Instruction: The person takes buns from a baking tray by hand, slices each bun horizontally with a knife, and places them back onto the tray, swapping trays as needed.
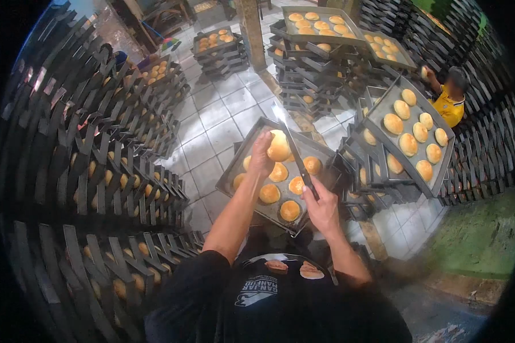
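In the head view my left hand [261,155] is closed around a round golden bun [278,146], lifted over a metal baking tray [228,176]. My right hand [321,207] grips the dark handle of a long knife [296,150]. Its blade points up and away from me and passes right beside the held bun, overlapping its edge in this view. Several browned buns, such as one nearest me [290,211], lie on the tray below both hands.
Tall stacks of trays with buns [114,177] line the left side. To the right, another tray of buns [377,108] lies tilted on a stack. A person in a yellow shirt [449,108] is beyond it. A post [250,34] stands ahead on the tiled floor [212,114].
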### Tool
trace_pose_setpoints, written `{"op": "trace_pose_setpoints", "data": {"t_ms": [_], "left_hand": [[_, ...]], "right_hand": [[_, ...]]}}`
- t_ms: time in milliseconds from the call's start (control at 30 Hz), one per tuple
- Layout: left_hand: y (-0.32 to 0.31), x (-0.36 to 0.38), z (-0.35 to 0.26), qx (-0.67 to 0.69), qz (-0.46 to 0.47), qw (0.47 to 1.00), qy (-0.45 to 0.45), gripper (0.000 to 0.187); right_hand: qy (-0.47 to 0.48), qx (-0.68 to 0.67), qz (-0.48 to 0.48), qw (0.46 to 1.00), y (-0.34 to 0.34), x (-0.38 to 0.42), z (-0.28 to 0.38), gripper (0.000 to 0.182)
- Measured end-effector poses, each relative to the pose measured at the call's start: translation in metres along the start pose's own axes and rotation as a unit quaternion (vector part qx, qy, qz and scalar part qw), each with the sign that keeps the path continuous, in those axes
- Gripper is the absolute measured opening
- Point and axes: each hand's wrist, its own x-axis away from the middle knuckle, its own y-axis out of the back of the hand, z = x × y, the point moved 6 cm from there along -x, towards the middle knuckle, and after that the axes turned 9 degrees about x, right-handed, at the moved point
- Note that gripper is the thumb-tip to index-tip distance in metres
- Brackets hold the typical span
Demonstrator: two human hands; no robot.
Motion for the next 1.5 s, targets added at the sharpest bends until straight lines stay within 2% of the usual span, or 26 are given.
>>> {"op": "trace_pose_setpoints", "data": {"t_ms": [67,133,167,233,267,333,400,467,567,667,733,767,933,1067,1133,1267,1300,1400,1500], "left_hand": [[0.004,-0.005,-0.014,0.011,-0.004,1.0,0.0,0.045],[-0.002,-0.001,-0.025,0.027,-0.012,1.0,-0.003,0.044],[-0.012,0.004,-0.031,-0.011,0.006,1.0,-0.006,0.038],[-0.022,0.014,-0.023,-0.05,0.062,0.997,0.014,0.033],[-0.022,0.017,-0.013,-0.05,0.061,0.997,0.022,0.033],[-0.025,0.019,0.003,-0.057,0.056,0.996,0.027,0.036],[-0.022,0.012,-0.005,-0.03,0.047,0.998,0.031,0.036],[-0.011,0.005,-0.02,0.002,0.057,0.998,0.03,0.033],[-0.01,0.01,-0.027,-0.032,0.043,0.998,0.03,0.033],[-0.019,0.02,0.001,-0.079,0.052,0.995,0.038,0.03],[-0.024,0.021,0.01,-0.046,0.041,0.997,0.045,0.036],[-0.023,0.019,0.003,-0.032,0.048,0.997,0.053,0.028],[-0.002,0.01,-0.029,-0.051,0.04,0.997,0.05,0.027],[-0.008,0.026,0.013,-0.069,0.022,0.994,0.083,0.025],[-0.009,0.026,0.017,-0.017,0.0,0.998,0.064,0.025],[0.021,0.005,-0.01,-0.028,0.013,0.996,0.078,0.019],[0.014,0.009,-0.019,-0.025,0.003,0.996,0.08,0.017],[0.008,0.022,0.006,-0.05,-0.011,0.992,0.116,0.019],[0.021,0.018,0.035,-0.033,-0.056,0.994,0.088,0.023]], "right_hand": [[0.011,-0.015,-0.002,1.0,0.002,0.01,-0.014,0.041],[0.029,0.056,0.004,0.998,0.004,0.03,-0.024,0.041],[0.075,0.012,-0.015,0.997,0.003,0.034,-0.021,0.042],[0.039,0.03,-0.009,0.999,0.007,0.024,-0.006,0.041],[0.005,0.048,-0.005,0.999,0.009,0.016,-0.003,0.041],[0.013,0.049,-0.007,0.999,0.008,-0.003,-0.003,0.04],[0.011,0.031,0.018,0.999,0.008,-0.009,0.01,0.039],[0.011,0.042,0.025,0.999,0.008,0.011,-0.009,0.041],[0.011,0.018,0.011,1.0,0.005,0.033,-0.032,0.046],[-0.024,0.031,0.017,0.999,0.004,0.009,-0.014,0.046],[-0.02,0.023,0.013,0.999,0.005,-0.002,-0.01,0.045],[-0.025,0.036,0.028,0.999,0.006,-0.002,-0.011,0.044],[-0.014,0.036,0.044,0.998,0.009,0.03,-0.026,0.04],[-0.007,-0.013,0.025,1.0,-0.009,0.003,-0.027,0.039],[-0.005,0.008,0.048,0.999,-0.014,-0.015,-0.02,0.04],[-0.007,0.069,0.054,0.996,-0.003,0.022,-0.034,0.042],[-0.035,0.03,0.064,0.997,-0.005,0.031,-0.046,0.042],[-0.034,0.062,0.052,0.996,-0.017,0.019,-0.056,0.042],[-0.039,0.041,0.071,0.996,-0.03,-0.019,-0.037,0.041]]}}
